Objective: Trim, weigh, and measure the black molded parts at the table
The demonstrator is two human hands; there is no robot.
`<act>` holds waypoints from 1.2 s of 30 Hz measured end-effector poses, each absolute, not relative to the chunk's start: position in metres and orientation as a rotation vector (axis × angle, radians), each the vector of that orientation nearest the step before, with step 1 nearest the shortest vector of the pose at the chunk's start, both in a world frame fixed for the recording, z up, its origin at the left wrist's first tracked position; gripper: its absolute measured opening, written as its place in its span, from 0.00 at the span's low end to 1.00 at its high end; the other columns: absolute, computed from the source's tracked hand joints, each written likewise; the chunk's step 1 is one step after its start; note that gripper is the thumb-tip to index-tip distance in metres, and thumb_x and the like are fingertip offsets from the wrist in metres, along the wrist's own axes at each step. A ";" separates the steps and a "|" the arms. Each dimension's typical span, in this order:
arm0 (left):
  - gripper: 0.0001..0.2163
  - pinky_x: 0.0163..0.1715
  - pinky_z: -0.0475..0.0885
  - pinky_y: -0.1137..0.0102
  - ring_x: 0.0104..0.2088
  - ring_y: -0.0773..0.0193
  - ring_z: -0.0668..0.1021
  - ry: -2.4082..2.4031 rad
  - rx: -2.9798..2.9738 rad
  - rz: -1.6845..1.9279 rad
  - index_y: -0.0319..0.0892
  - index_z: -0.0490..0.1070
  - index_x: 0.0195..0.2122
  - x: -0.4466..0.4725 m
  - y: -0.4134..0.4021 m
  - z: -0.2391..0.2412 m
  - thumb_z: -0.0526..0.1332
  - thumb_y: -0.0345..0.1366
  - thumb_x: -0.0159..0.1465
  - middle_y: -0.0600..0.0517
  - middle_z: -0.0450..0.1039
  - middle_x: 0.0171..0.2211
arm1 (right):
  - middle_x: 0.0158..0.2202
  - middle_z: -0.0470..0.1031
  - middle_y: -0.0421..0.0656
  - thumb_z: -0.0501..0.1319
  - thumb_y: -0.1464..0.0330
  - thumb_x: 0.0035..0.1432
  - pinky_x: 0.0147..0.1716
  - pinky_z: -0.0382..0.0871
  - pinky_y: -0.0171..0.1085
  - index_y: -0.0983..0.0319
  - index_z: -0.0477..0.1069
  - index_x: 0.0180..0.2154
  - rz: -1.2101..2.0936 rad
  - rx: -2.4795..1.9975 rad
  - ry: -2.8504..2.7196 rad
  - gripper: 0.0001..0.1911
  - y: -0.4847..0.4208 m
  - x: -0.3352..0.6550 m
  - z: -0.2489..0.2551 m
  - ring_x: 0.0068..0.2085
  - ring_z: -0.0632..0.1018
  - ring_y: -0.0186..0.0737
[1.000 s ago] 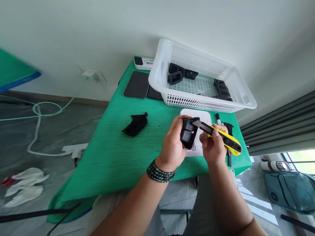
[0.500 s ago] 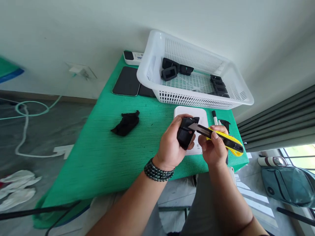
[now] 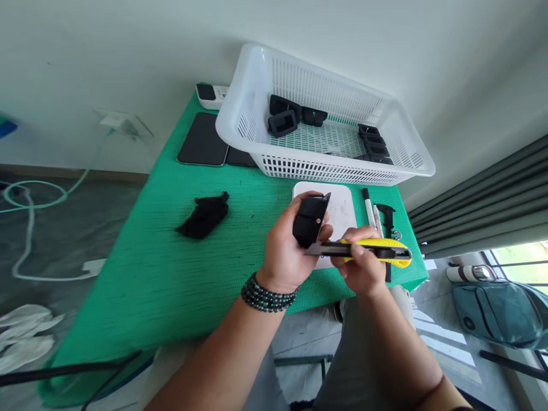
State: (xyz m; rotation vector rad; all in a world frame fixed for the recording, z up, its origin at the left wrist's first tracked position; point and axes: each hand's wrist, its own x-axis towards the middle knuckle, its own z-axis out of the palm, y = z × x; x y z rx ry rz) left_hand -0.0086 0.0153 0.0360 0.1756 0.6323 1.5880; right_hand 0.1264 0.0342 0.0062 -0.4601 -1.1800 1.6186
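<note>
My left hand (image 3: pixel 286 244) is closed round a small black plastic part (image 3: pixel 309 218), its thumb along the far left side. In my right hand (image 3: pixel 363 264) is a yellow and black utility knife (image 3: pixel 379 250) with its blade out, pointing left. The blade tip lies at the lower edge of the black part, close to my left palm; whether it touches I cannot tell. Under both hands sits a white flat device (image 3: pixel 342 206), partly hidden. A crumpled black cloth (image 3: pixel 204 216) lies to the left on the green-covered table (image 3: pixel 171 279).
A white plastic basket (image 3: pixel 325 166) with several black parts (image 3: pixel 283 123) stands at the back. A dark tablet (image 3: pixel 204 140) lies left of it. Markers (image 3: pixel 368 205) and a black caliper (image 3: pixel 387 217) lie at the right. A teal backpack (image 3: pixel 496 314) rests on the floor.
The knife has moved from the upper face of the black part down to its lower edge and turned nearly level. My left hand has tilted the part. The view has shifted slightly.
</note>
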 end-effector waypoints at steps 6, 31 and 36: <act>0.13 0.15 0.61 0.77 0.17 0.73 0.66 0.613 0.240 1.552 0.45 0.70 0.43 0.001 0.014 0.034 0.65 0.47 0.65 0.57 0.67 0.27 | 0.23 0.69 0.31 0.69 0.61 0.59 0.16 0.61 0.30 0.53 0.76 0.37 1.457 -0.434 -1.095 0.06 0.047 0.132 0.013 0.14 0.64 0.26; 0.23 0.17 0.65 0.76 0.22 0.71 0.70 0.743 0.816 1.474 0.44 0.66 0.40 -0.004 0.003 0.017 0.66 0.60 0.63 0.56 0.68 0.27 | 0.20 0.63 0.28 0.70 0.54 0.55 0.14 0.49 0.30 0.52 0.70 0.38 1.682 -0.503 -0.997 0.14 0.064 0.146 0.015 0.14 0.56 0.27; 0.22 0.14 0.62 0.76 0.17 0.72 0.68 0.756 0.848 1.527 0.44 0.65 0.38 -0.006 -0.001 0.016 0.66 0.58 0.64 0.58 0.67 0.24 | 0.19 0.61 0.29 0.70 0.56 0.55 0.15 0.50 0.30 0.52 0.72 0.38 1.757 -0.498 -0.903 0.13 0.067 0.145 0.012 0.15 0.56 0.28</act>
